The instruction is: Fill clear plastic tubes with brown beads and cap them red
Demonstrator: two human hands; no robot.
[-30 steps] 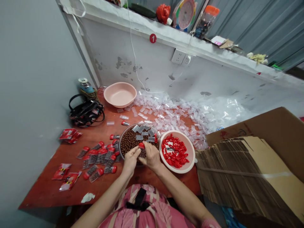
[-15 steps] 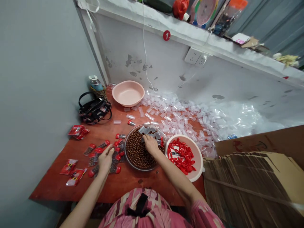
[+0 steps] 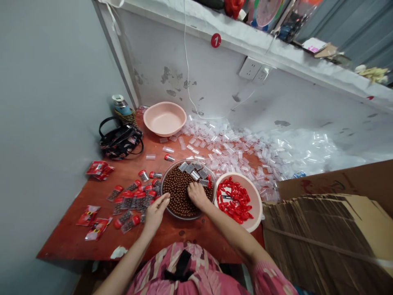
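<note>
A metal bowl (image 3: 163, 205) of small round brown balls (image 3: 176, 192) stands in front of me. My right hand (image 3: 198, 196) is in it, fingers curled down among the balls; their tips, and anything in them, are hidden. Several ball-filled clear tubes (image 3: 196, 172) lie on the balls at the far side. My left hand (image 3: 156, 211) is by the bowl's left rim, fingers stretched out, nothing visible in them. Left of it lie several filled tubes with red caps (image 3: 139, 198). A pale basin (image 3: 260, 207) of loose red caps (image 3: 238, 200) stands right of the bowl.
Empty clear tubes (image 3: 227, 151) are heaped along the wall. A pink basin (image 3: 164, 119) and a black handbag (image 3: 121, 141) stand at the back left. Red packets (image 3: 98, 229) lie at the left. Flattened cardboard (image 3: 313, 237) is stacked at the right.
My left hand has moved right, from the capped tubes to the bowl's rim. My right hand has shifted nearer to me, from the tubes in the bowl down among the balls.
</note>
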